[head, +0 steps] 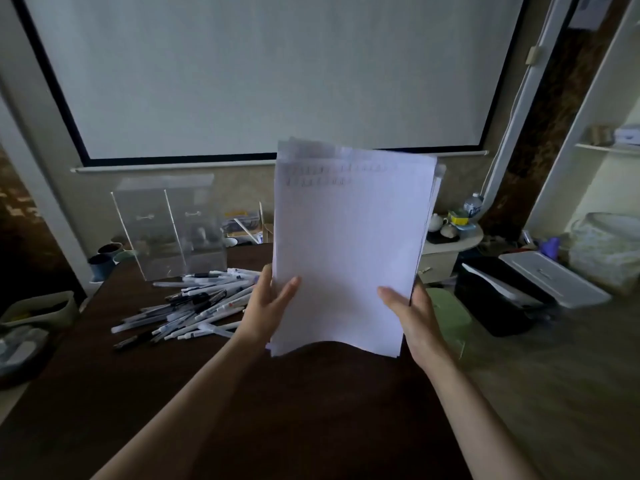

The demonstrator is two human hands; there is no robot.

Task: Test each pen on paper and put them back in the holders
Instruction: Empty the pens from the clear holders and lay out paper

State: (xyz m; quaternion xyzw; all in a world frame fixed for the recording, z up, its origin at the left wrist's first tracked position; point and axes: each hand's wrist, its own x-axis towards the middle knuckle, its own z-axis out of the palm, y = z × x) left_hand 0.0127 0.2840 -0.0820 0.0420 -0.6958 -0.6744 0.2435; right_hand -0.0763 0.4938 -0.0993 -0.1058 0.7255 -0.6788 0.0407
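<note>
A stack of white paper sheets (349,244) stands upright above the dark table (242,410), with faint marks near its top. My left hand (268,306) grips its lower left edge, thumb on the front. My right hand (412,317) grips the lower right edge the same way. A heap of several white and black pens (194,303) lies on the table to the left of my hands. Round dark and pale cups (107,256) stand at the table's far left; whether they are the holders I cannot tell.
A clear acrylic box (169,226) stands behind the pens. A projector screen (263,71) covers the wall. A pale bin (41,308) sits at the left. A black printer (498,296) and a white case (550,278) lie on the right, behind a green stool (448,317).
</note>
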